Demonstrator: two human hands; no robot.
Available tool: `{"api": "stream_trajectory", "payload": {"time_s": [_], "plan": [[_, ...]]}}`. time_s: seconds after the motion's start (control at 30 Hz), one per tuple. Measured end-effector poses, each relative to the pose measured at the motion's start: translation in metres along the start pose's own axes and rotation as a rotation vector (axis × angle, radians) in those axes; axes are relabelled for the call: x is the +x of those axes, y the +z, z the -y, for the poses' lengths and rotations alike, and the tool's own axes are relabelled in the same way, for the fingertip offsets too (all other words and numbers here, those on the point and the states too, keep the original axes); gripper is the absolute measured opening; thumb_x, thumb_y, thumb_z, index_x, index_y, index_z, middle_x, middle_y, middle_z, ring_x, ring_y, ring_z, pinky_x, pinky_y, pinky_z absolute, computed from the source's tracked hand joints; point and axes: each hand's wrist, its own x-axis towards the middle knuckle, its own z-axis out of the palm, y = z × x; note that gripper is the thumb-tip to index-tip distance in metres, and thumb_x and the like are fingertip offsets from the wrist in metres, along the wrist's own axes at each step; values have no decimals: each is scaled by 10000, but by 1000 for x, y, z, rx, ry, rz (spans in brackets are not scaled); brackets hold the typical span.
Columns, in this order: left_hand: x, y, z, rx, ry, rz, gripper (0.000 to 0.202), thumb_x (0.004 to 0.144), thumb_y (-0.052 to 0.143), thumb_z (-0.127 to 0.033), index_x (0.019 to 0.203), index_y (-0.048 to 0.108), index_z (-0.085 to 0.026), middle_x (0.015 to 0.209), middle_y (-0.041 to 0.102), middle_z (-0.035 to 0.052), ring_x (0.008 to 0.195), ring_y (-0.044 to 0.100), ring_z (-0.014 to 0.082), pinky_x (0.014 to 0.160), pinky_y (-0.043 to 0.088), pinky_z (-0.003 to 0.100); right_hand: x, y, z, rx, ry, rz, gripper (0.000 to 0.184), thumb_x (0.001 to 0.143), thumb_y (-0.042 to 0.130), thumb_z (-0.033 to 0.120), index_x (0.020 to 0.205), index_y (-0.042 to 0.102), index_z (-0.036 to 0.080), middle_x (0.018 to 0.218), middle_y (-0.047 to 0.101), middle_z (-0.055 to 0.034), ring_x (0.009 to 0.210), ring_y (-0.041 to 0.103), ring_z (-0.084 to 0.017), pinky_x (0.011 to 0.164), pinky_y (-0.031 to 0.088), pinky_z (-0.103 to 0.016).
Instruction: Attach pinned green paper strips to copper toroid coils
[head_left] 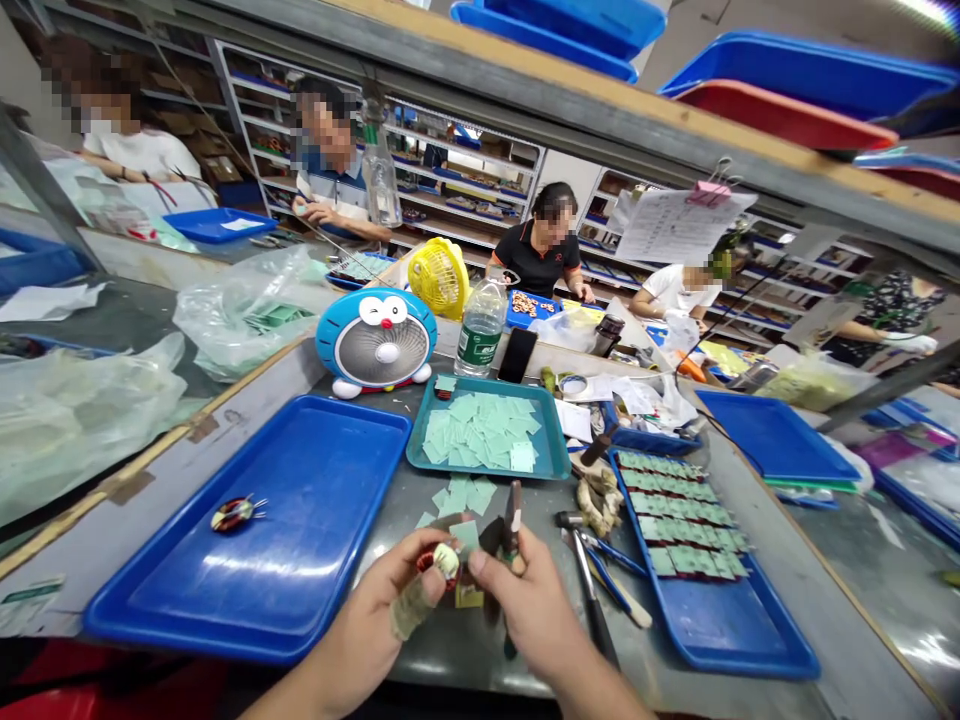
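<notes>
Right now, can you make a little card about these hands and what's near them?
Left hand: holds coil
Right hand: holds small tool
Left finger wrap: pale, around one finger
Nearest tray: teal tray, with green squares
Beside: blue tray, with second coil

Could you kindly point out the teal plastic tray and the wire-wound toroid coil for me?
Teal plastic tray (553, 430), head view, right rim.
Wire-wound toroid coil (237, 515), head view, its winding.
</notes>
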Motion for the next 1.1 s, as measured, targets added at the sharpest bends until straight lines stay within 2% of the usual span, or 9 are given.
{"api": "stream_trajectory", "payload": {"time_s": [0.07,0.13,0.3,0.4,0.47,0.6,0.7,0.87,1.1], "plan": [[3,7,-5,-21,-9,38,354,960,670,-488,1219,666,-246,1086,703,60,1014,640,218,923,507,304,-10,9,2,393,92,-18,402,876,728,465,1154,643,187,980,745,-68,833,705,-207,805,540,-330],[5,11,-7,-35,-39,99,343,962,672,-473,1210,653,-236,993,689,48,939,643,206,857,517,299,-15,11,-1,678,193,-12,390,818,816,428,1053,668,155,876,749,-78,721,688,-183,711,522,-296],[3,13,-10,-51,-84,179,368,975,645,-485,1220,613,-212,963,687,58,883,663,218,813,533,331,-18,3,-11,849,312,66,403,772,880,342,1044,690,112,739,726,-65,608,655,-138,621,507,-245],[0,13,-23,133,-49,212,370,998,593,-502,1230,625,-215,1046,703,82,974,678,246,863,537,339,-23,-3,-11,840,280,47,483,701,932,344,1053,692,115,757,732,-58,623,661,-145,644,529,-261],[0,13,-35,363,40,199,352,997,605,-477,1255,647,-242,1162,695,81,1095,665,259,943,514,326,-28,-7,-8,778,196,12,552,704,938,347,1145,681,135,905,765,-82,760,713,-184,770,558,-314],[0,17,-54,596,175,125,310,971,649,-439,1245,674,-296,1117,722,26,1038,689,218,897,513,259,-36,-13,3,608,70,2,562,775,898,387,1237,656,177,1153,762,-121,1030,729,-263,958,533,-406],[-1,22,-59,648,219,127,296,980,629,-424,1246,673,-301,1090,727,16,1009,694,204,870,519,251,-38,-12,6,538,37,0,536,779,887,436,1195,673,174,1162,764,-132,1049,729,-280,967,539,-418],[-5,22,-63,768,260,150,351,996,617,-389,1342,614,-331,1191,719,6,1076,691,185,940,518,246,-42,-10,0,514,-14,-52,509,819,857,412,1230,665,182,1199,753,-136,1078,725,-280,976,549,-408],[-7,21,-68,928,375,171,377,1013,591,-348,1386,537,-348,1209,725,0,1068,711,173,902,548,227,-45,-9,5,436,-71,-95,461,797,864,448,1146,721,184,1087,786,-137,983,754,-267,888,597,-355]]}}
